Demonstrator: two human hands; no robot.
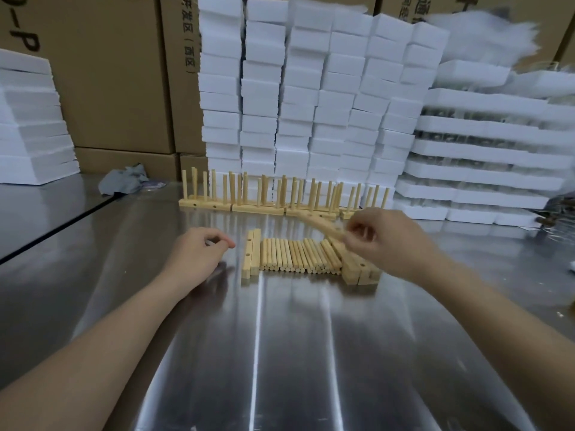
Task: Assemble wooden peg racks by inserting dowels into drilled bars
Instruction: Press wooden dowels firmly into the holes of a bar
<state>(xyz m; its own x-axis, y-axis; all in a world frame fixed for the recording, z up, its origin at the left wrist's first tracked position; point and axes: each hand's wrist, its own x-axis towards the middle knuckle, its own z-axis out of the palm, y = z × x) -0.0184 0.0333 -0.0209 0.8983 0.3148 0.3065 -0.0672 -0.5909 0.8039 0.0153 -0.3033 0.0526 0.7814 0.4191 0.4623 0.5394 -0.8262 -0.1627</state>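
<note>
Left hand point(199, 253): left of the centre of the frame, forearm coming from the lower left corner; palm turned down, low over the table point(280, 353); fingers loosely curled, thumb tip near the forefinger tip, nothing seen between them
Right hand point(385, 241): right of the centre, forearm coming from the lower right edge; the fingers point(357, 228) are curled and pinch one end of a drilled bar point(320, 225)
Drilled bar: lifted off the table, blurred, pointing from the hand toward the upper left, above the right end of the dowels point(298, 256)
Dowels: lying side by side in one row at the centre, between the two hands
Loose bars point(252, 256): two, lying together at the left end of the row, holes visible
Bar stack point(357, 272): at the right end of the row, partly under the right hand
Finished racks point(264, 197): standing in a line behind the dowels, pegs upright
Foam blocks point(311, 88): white, piled high behind the racks
Cardboard boxes point(109, 73): upper left
Grey cloth point(124, 181): crumpled, on the table at the left
</note>
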